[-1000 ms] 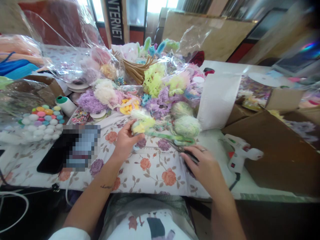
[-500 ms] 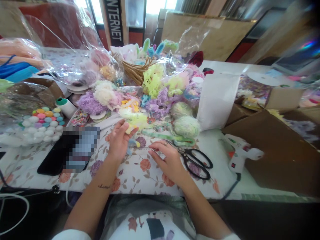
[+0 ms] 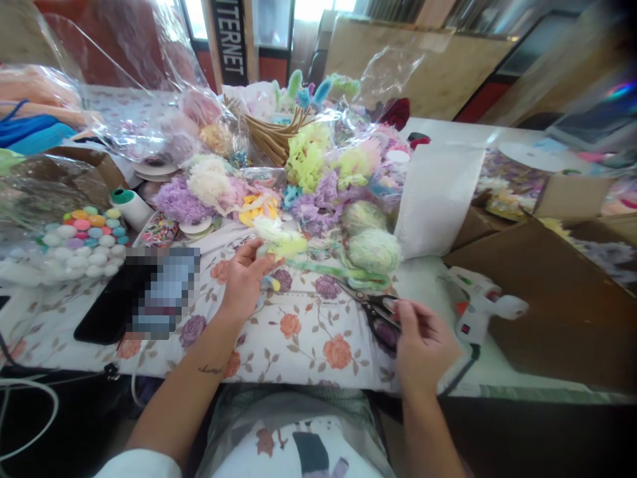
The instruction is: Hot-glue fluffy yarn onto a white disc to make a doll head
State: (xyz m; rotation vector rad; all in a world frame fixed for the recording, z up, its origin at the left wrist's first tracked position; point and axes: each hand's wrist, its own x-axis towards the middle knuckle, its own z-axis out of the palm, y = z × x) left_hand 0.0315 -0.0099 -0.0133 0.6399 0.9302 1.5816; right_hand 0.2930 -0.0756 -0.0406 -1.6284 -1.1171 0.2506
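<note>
My left hand point(image 3: 245, 280) is closed, its fingertips pinching a pale yellow fluffy piece point(image 3: 286, 244) near the middle of the table. A small light blue and yellow piece point(image 3: 271, 283) lies just beside those fingers. To the right, my right hand point(image 3: 426, 342) has its fingers closed at the handle of the black scissors point(image 3: 365, 300). The blades lie on the tablecloth, pointing up and left; part of the handles is hidden behind the hand. A green fuzzy strip point(image 3: 338, 271) stretches between the hands, beyond the scissor tips.
A white glue gun point(image 3: 475, 305) stands beside a brown cardboard box point(image 3: 547, 305) on the right. Balls of pale green yarn point(image 3: 373, 249) and ruffled trims point(image 3: 321, 202) pile up at the back. Phones point(image 3: 107, 305) and a bag of pompoms point(image 3: 84, 245) lie left.
My right hand has moved right, from over the tablecloth onto the scissors' handle. My left hand has shifted slightly right with the yellow piece.
</note>
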